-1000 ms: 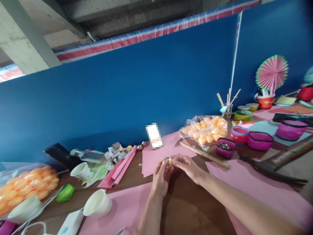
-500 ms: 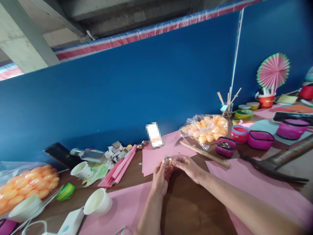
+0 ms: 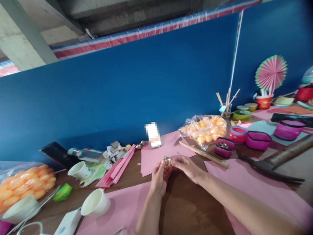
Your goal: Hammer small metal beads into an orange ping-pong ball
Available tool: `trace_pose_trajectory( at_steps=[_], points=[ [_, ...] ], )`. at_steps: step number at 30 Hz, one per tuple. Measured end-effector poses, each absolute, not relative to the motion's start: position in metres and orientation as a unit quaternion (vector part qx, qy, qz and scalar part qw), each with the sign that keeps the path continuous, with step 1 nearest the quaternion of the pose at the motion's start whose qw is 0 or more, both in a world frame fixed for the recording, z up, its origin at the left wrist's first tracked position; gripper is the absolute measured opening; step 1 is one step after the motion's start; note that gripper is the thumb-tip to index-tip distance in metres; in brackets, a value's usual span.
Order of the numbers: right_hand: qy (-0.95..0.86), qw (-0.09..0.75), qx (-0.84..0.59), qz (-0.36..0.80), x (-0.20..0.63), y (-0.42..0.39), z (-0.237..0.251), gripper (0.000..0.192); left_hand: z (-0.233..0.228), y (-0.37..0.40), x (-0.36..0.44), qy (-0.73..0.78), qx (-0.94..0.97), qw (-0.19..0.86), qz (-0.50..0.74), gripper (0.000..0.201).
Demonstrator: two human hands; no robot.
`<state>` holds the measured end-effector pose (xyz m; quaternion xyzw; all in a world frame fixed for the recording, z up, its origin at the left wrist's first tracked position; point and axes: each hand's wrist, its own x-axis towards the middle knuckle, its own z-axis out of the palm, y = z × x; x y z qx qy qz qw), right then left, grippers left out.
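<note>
A small orange ball [image 3: 167, 161], its upper side covered in shiny metal, sits between my two hands above the brown table. My left hand [image 3: 159, 176] is closed, with its thumb and fingers round the ball's left side and underside. From the right, my right hand [image 3: 185, 165] is closed in a pinch, fingertips at the ball's right edge. Whether a small piece is between those fingertips is too small to see. Just beyond my hands lie pink paper sheets [image 3: 153, 164] and a wooden-handled tool [image 3: 204, 154].
Bags of orange balls [image 3: 207, 129] lie at the back and far left. A purple container [image 3: 224, 147] holds small metal pieces. At right is a hammer [image 3: 276, 163]; at left, a white cup [image 3: 95, 203], a green tape roll [image 3: 62, 192] and pink strips [image 3: 119, 171]. A blue partition [image 3: 122, 88] stands behind.
The view has shifted slightly, so most things appear a little further left. Both hands stay on the ball, with almost no movement of the fingers.
</note>
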<state>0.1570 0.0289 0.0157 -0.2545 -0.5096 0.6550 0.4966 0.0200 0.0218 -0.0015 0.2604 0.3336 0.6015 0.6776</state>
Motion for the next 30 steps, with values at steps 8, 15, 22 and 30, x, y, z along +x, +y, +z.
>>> trace_pose_trajectory(
  at_steps=[8,15,22,30],
  points=[
    [-0.516,0.484,-0.259,0.657,0.157,0.030,0.014,0.024,0.004,0.020,0.022,0.343,0.253,0.679,0.598,0.032],
    [-0.505,0.487,-0.246,0.668,0.158,0.031,0.010,0.023,0.002,0.021,0.022,0.344,0.258,0.675,0.600,0.034],
    [-0.509,0.484,-0.256,0.664,0.158,0.030,0.013,0.024,0.001,0.021,0.021,0.327,0.273,0.677,0.600,0.033],
    [-0.526,0.474,-0.252,0.660,0.160,0.026,0.021,0.030,0.002,0.020,0.022,0.338,0.264,0.678,0.597,0.036]
  ],
)
